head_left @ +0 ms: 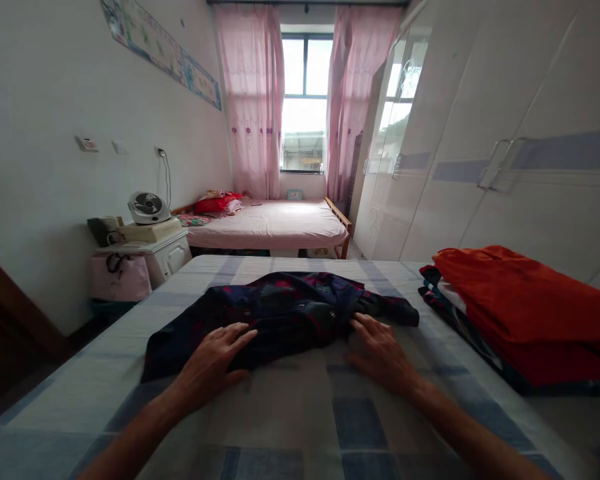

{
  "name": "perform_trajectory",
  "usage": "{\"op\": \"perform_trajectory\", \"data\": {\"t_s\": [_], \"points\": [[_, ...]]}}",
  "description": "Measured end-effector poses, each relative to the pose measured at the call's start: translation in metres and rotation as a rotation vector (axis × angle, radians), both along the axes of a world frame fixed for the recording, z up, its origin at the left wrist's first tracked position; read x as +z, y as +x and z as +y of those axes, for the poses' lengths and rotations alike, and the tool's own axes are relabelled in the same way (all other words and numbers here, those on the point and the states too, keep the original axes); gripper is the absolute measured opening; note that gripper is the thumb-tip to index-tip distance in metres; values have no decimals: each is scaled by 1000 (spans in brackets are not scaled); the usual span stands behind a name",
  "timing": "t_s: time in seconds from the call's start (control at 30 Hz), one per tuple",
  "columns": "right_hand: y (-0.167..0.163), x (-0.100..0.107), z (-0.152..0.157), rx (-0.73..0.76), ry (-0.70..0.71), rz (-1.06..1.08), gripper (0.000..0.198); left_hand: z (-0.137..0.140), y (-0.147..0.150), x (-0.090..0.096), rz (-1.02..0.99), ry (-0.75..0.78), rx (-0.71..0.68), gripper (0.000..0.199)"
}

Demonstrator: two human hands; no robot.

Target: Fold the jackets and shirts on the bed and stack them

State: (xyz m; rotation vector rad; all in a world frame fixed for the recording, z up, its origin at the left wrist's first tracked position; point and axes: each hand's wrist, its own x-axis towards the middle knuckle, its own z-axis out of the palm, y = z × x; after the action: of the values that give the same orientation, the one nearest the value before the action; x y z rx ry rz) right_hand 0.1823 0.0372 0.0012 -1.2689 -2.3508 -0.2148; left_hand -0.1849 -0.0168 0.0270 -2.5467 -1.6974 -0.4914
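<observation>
A dark navy shirt with red patches and small buttons point(280, 307) lies spread and rumpled across the checked bedsheet point(300, 413), one sleeve reaching out to the right. On its near left part rests my left hand point(223, 353), fingers stretched out and thumb apart, gripping nothing. My right hand point(377, 350) is at the shirt's near right edge, its fingertips against the cloth by the sleeve. Those fingers are extended and slightly bent, with the thumb apart and a little blurred. Neither hand has cloth closed in it.
A stack of folded clothes point(525, 307), orange-red on top, sits at the bed's right. White wardrobes point(480, 133) line the right side. Beyond the bed stands a second bed with pink bedding point(280, 223). A fan point(149, 207) is on the left cabinet point(167, 257), near a pink bag point(120, 277).
</observation>
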Motion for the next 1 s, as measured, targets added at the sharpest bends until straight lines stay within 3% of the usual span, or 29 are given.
{"op": "perform_trajectory", "data": {"t_s": [0.13,0.27,0.4,0.47,0.53,0.63,0.7,0.73,0.8,0.87,0.93,1.0], "points": [[-24,-2,18,-119,32,-58,41,16,20,-3,-64,-56,127,36],[-43,5,46,-211,4,52,22,35,27,6,-179,-20,210,31],[-30,33,67,-275,-81,543,24,33,25,38,-351,52,206,36],[-12,60,68,-266,-66,910,22,16,29,58,-482,45,147,36],[10,89,62,-166,-51,1248,19,-11,37,75,-526,-60,36,33],[38,125,47,10,-256,1439,11,-53,49,88,-394,-397,-200,24],[47,134,40,46,-526,1367,13,-68,51,88,-345,-619,-308,23],[48,134,40,27,-667,1288,12,-69,50,84,-356,-660,-308,27],[42,128,44,-45,-906,1101,12,-56,41,71,-388,-548,-173,34],[27,122,56,-56,-1037,982,14,-31,27,53,-330,-270,93,44],[7,124,74,19,-967,991,15,-5,12,34,-170,-129,343,62],[-9,131,92,131,-692,1070,16,14,-1,18,-58,-176,478,76]]}}
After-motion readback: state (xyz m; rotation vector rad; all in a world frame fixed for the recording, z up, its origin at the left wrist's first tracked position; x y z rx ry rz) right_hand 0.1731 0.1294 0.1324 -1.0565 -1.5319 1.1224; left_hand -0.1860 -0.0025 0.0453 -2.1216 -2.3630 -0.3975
